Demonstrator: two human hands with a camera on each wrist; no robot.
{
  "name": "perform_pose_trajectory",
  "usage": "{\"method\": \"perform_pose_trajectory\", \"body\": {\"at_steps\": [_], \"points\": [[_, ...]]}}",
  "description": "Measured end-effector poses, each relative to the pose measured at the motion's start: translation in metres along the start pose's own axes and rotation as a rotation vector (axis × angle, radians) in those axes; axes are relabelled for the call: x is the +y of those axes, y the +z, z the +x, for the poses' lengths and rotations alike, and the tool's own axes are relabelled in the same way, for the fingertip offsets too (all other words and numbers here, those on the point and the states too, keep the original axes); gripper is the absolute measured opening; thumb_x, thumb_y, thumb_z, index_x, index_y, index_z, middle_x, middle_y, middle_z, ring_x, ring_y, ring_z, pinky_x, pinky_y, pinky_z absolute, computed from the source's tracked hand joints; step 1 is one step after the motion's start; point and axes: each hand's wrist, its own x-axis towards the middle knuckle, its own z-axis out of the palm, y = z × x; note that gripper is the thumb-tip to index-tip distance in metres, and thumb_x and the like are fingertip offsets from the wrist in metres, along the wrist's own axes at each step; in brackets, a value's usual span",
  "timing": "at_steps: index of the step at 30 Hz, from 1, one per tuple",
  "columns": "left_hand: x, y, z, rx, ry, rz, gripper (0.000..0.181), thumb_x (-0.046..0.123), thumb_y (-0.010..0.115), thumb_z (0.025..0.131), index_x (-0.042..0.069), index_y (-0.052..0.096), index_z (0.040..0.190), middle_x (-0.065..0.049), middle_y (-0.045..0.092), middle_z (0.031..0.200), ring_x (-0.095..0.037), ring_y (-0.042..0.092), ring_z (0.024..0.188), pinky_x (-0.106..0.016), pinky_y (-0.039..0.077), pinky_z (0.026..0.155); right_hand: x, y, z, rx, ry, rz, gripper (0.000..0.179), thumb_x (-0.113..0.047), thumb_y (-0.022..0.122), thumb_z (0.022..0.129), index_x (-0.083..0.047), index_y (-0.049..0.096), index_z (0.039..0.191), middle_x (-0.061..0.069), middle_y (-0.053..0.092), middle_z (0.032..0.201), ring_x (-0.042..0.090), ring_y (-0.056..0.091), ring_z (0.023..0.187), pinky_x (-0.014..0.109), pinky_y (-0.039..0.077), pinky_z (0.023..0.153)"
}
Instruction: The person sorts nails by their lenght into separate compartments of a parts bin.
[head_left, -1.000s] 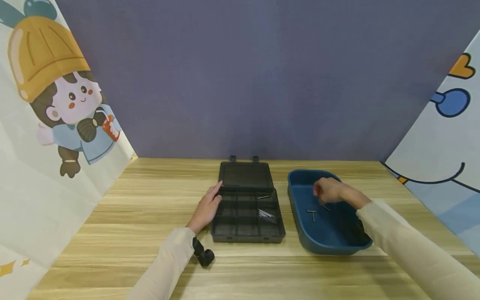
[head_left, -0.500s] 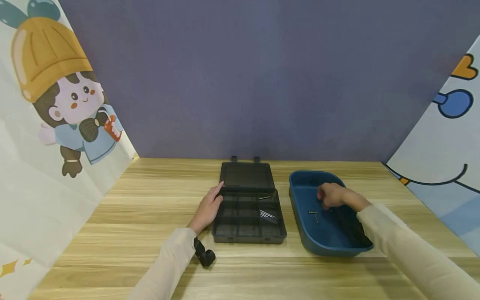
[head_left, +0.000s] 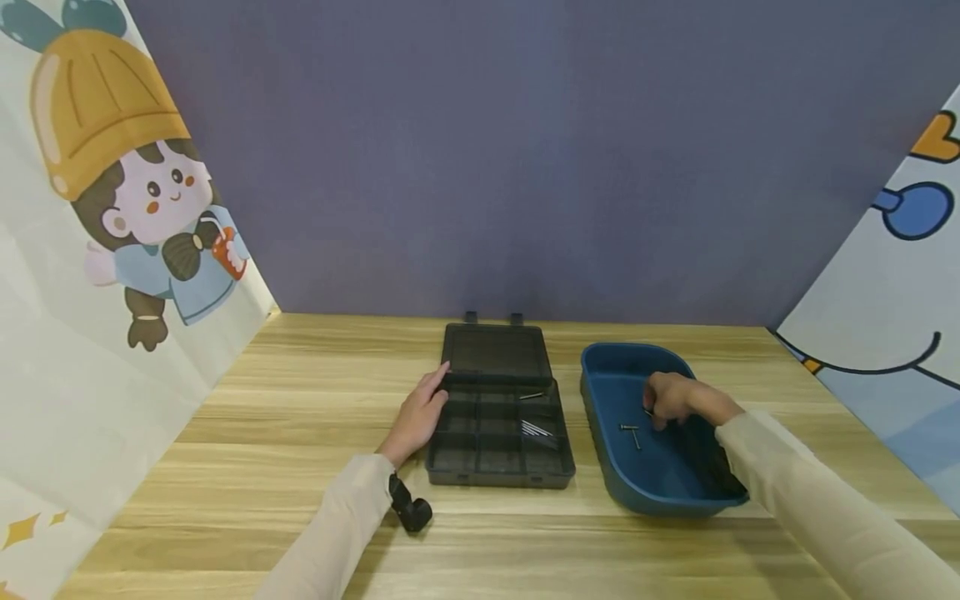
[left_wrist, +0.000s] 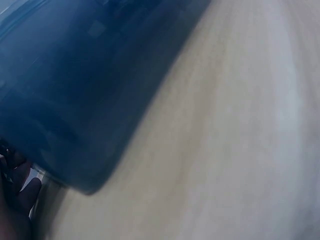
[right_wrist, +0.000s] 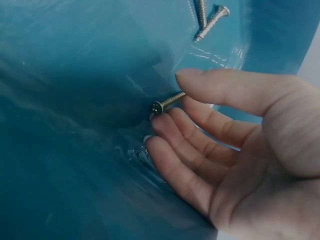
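Note:
My left hand (head_left: 417, 417) lies with fairly straight fingers along the left edge of a dark translucent compartment box (head_left: 453, 479), near the hinge of its raised lid (head_left: 495, 350). Inside the blue tray (head_left: 611, 479), my right hand (head_left: 671, 397) pinches a screw (right_wrist: 169, 102) between thumb and fingertips. The screw's cross-recessed head points away from the thumb in the right wrist view. Two more screws (head_left: 633, 433) lie touching on the tray floor. In the left wrist view, only a few left fingers (left_wrist: 30, 192) show, beside a large dark blue shape (left_wrist: 75, 110).
One screw (head_left: 532, 396) rests in the box's back right compartment. Several silvery pins or screws (head_left: 536, 429) lie side by side in the compartment before it. A black wrist camera (head_left: 412, 512) sits on the left wrist. A grey-purple panel (head_left: 525, 167) stands behind the wooden table (head_left: 315, 375).
My right hand has moved slightly toward me and down in the tray, its fingers coming to a screw that lay there, now pinched. My left hand has stayed on the box edge.

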Motion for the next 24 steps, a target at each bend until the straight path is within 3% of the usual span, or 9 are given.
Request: {"method": "perform_pose_trajectory", "body": {"at_steps": [12, 24], "points": [[0.0025, -0.0013, -0.0007, 0.0, -0.002, -0.005, 0.051, 0.01, 0.042, 0.097, 0.006, 0.035, 0.147, -0.014, 0.043, 0.146, -0.035, 0.036, 0.137, -0.053, 0.028, 0.112, 0.0037, 0.0059, 0.0032, 0.022, -0.022, 0.002, 0.018, 0.012, 0.063, 0.073, -0.003, 0.059, 0.081, 0.007, 0.058, 0.077, 0.016, 0.055, 0.063, 0.029, 0.05, 0.053], [0.0026, -0.0012, -0.0014, -0.002, -0.006, 0.002, 0.051, 0.01, 0.042, 0.097, 0.005, 0.035, 0.147, -0.015, 0.043, 0.146, -0.036, 0.036, 0.137, -0.054, 0.028, 0.111, 0.0041, 0.0086, 0.0066, 0.029, -0.105, -0.001, 0.017, 0.009, 0.056, 0.072, -0.008, 0.059, 0.075, 0.001, 0.054, 0.067, 0.012, 0.048, 0.055, 0.024, 0.039, 0.049]]}}
